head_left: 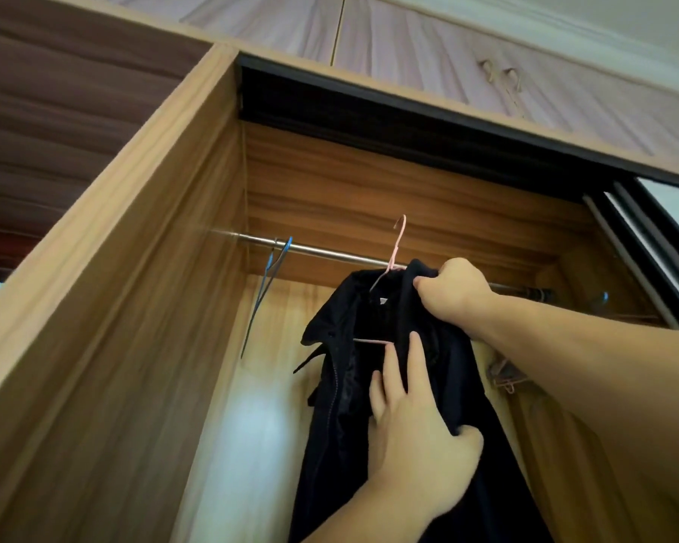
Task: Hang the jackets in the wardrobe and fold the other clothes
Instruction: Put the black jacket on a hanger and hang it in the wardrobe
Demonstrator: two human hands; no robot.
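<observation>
Up inside the open wardrobe (142, 237), a black jacket (342, 405) hangs on a pink hanger (396, 252) and is held aloft by two bare hands; the right hand (453, 290) is closed on the collar at the top of the jacket, its fingers (428, 286) curled tight into the dark cloth just right of the hanger's neck; the left hand (420, 436) lies lower on the front of the jacket, its fingers (418, 362) stretched up and spread flat against the cloth while the thumb hooks round a fold on the right, so that it holds the cloth loosely rather than in a fist; the pink bar of the hanger shows just left of those raised fingertips; the hook of the hanger stands above the right-hand fingers and up-left of them, in front of the metal rail (330, 250), and whether it touches the rail cannot be told; the rail runs behind the right hand and on to the right; a blue hanger (269, 276) hangs bare on the rail well to the left of both hands; more pink hangers (506, 376) show dimly below the right forearm, to the right of the jacket; the jacket's open zip falls down-left of the left hand.
</observation>
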